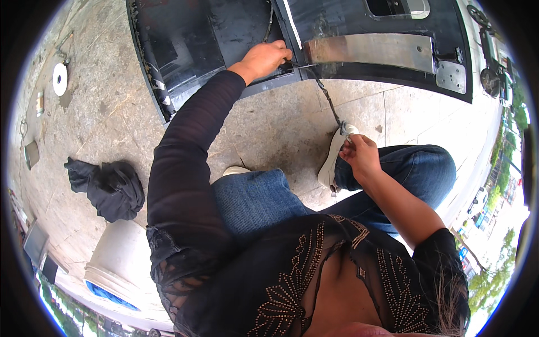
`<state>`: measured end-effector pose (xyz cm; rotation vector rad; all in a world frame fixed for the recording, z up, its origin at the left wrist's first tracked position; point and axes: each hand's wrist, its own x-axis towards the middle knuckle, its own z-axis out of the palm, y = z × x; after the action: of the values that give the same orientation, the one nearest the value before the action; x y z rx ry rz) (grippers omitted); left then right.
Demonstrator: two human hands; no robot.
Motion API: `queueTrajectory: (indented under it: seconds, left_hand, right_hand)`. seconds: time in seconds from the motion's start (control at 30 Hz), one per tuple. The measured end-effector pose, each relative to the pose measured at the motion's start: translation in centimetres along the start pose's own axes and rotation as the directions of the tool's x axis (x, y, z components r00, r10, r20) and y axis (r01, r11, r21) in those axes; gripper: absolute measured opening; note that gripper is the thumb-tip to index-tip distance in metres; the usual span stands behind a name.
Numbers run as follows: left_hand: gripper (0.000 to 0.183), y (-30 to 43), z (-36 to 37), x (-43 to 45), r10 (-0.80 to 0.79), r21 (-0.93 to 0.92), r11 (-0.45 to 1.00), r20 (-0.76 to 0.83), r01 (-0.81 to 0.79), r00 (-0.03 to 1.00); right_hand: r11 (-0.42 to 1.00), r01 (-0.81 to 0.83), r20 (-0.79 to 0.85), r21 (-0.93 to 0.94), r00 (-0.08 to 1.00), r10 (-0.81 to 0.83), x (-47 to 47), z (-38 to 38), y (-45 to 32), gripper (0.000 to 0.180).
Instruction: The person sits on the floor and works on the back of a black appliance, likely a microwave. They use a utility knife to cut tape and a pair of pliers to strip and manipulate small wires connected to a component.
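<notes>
A large black metal body (185, 46) stands on the paving before me, with an open recess on its left part. At the recess's lower right corner, my left hand (265, 59) pinches a dark taped wiring harness (324, 90). The harness runs across the frame edge and hangs down to the right. Its lower end carries a light-coloured connector or group of wire ends (345, 129), held between the thumb and fingers of my right hand (360, 156), above a white shoe (330, 164). Another stretch of dark cable (268, 23) lies in the recess above my left hand.
A brushed metal strip (374, 49) and a drilled plate (451, 77) sit on the body's right part. Left on the paving are a black cloth (113, 189), a pale bucket (120, 252), a white roll (60, 79) and a metal cup (31, 155). A wheeled vehicle (490, 63) stands at far right.
</notes>
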<state>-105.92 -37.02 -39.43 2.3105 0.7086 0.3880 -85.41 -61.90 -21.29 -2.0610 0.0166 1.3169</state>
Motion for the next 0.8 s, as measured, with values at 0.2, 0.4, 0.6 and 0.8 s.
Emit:
queueTrajectory:
  seconds: [0.2,0.4,0.6,0.8]
  left_hand:
    - [0.030,-1.8,1.0,-0.7,-0.138,-0.287,0.951,-0.061,0.115,0.989]
    - [0.029,-1.4,0.3,-1.7,-0.251,0.100,0.962,-0.032,0.253,0.967]
    - [0.026,0.1,0.1,0.1,-0.244,0.135,0.963,0.079,0.232,0.967]
    - [0.020,-2.7,1.9,-1.0,-0.009,0.156,0.988,-0.062,0.018,0.998]
  right_hand:
    - [0.926,0.355,0.142,-0.130,0.931,-0.337,-1.4,0.1,-6.5,0.009]
    - [0.887,0.375,0.184,-0.270,0.924,-0.334,-1.1,-1.1,-6.7,0.011]
    - [0.966,0.140,0.045,-0.218,0.990,-0.133,-0.8,-3.0,-4.6,0.012]
    - [0.974,0.139,0.035,-0.180,0.990,-0.135,-0.8,-2.9,-4.9,0.013]
